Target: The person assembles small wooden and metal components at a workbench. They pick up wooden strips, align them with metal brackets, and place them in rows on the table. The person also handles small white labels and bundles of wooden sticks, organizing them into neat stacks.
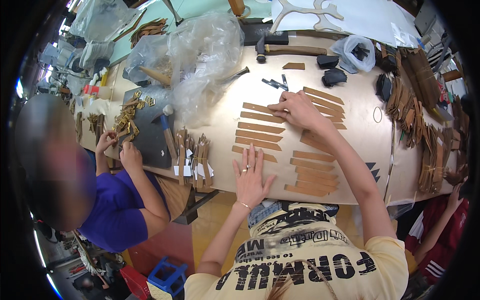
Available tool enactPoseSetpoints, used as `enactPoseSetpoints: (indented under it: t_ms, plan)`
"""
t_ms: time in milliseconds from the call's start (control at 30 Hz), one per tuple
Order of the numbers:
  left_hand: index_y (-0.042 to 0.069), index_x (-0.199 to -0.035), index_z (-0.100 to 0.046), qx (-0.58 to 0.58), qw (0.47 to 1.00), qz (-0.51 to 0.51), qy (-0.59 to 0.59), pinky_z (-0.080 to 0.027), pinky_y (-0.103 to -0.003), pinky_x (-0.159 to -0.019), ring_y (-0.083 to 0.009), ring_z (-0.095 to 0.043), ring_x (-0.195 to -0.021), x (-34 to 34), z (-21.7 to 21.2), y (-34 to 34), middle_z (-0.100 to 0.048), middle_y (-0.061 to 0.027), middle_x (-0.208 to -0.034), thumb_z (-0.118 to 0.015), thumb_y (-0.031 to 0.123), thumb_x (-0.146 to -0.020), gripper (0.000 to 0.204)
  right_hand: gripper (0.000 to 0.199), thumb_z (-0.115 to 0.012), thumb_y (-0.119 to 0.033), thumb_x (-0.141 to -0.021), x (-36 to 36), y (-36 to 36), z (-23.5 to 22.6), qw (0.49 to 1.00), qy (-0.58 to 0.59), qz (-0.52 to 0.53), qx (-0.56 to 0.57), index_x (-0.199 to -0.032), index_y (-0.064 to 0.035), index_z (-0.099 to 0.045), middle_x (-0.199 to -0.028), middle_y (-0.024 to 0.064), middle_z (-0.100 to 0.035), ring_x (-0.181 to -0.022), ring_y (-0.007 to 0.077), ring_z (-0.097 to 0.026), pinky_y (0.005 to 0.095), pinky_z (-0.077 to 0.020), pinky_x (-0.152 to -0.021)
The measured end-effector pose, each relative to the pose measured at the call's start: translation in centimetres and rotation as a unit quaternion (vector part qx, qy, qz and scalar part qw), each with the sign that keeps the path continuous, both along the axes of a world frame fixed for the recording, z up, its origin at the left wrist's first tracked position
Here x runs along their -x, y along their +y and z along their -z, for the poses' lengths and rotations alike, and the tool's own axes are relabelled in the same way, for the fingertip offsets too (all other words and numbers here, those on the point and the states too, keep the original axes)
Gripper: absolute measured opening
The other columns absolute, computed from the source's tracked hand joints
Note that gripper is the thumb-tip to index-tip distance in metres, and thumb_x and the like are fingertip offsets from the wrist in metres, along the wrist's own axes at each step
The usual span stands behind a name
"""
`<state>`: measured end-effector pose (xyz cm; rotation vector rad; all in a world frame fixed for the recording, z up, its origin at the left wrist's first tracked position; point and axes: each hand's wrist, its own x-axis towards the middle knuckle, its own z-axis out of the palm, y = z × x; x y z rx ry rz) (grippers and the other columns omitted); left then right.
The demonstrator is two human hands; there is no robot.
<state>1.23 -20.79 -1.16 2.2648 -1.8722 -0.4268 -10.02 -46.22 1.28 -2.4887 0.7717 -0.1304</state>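
Brown leather strips with slanted ends lie in two columns on the table. My left hand (252,182) rests flat with fingers spread, its fingertips on the lowest leather strip (270,157) of the left column. At the top of that column, my right hand (300,111) has its fingers pinched together at the right ends of the upper strips (260,117). What is between those fingertips, if anything, is hidden. My right forearm covers part of the right column, where more strips (315,170) lie. Small dark pieces (274,83) sit just beyond my right hand.
A hammer (295,50) lies at the far side, near black bundles (334,76) and a clear plastic bag (205,55). Bundled strips (202,160) stand at left, others (430,155) at right. A co-worker in purple (120,200) handles brass-coloured pieces (127,117); another person's arm (440,225) shows at right.
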Motion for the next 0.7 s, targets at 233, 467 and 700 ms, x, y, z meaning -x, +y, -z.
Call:
enactPoseSetpoints:
  t_ms: [233,467,700]
  plan:
    - [0.005,-0.154,-0.025,-0.001,1.0,0.016,-0.011,-0.004,-0.06,-0.117,-0.0364,-0.01,-0.15,-0.1,0.1,-0.2,-0.013,-0.0174,-0.163,-0.049,0.055,-0.093,0.083,0.028,-0.064,-0.027,-0.093,2.0,-0.1,-1.0,0.991,-0.103,0.068,0.053,-0.12,-0.0221,-0.071,-0.093,0.0046,-0.062,-0.085,0.0203,-0.059,0.0375,-0.0381,-0.089]
    - [0.004,-0.155,-0.023,0.011,0.999,0.028,-0.021,-0.002,-0.059,-0.117,-0.0362,-0.009,-0.151,-0.4,0.6,-0.1,-0.011,-0.0183,-0.163,-0.049,0.057,-0.092,0.086,0.028,-0.067,-0.012,-0.091,10.9,-0.1,-6.2,0.944,-0.263,0.201,-0.006,-0.119,-0.0119,-0.07,-0.082,0.0069,-0.063,-0.071,0.0165,-0.057,0.0316,-0.0458,-0.068]
    - [0.008,-0.153,-0.03,0.038,0.998,0.004,-0.051,-0.006,-0.057,-0.118,-0.0368,-0.016,-0.149,-0.7,0.7,0.0,-0.017,-0.0187,-0.162,-0.049,0.06,-0.089,0.085,0.028,-0.067,-0.01,-0.091,18.8,2.1,-8.2,0.883,-0.322,0.338,0.043,-0.119,-0.0059,-0.07,-0.08,0.0031,-0.06,-0.073,0.0116,-0.052,0.026,-0.0442,-0.074]
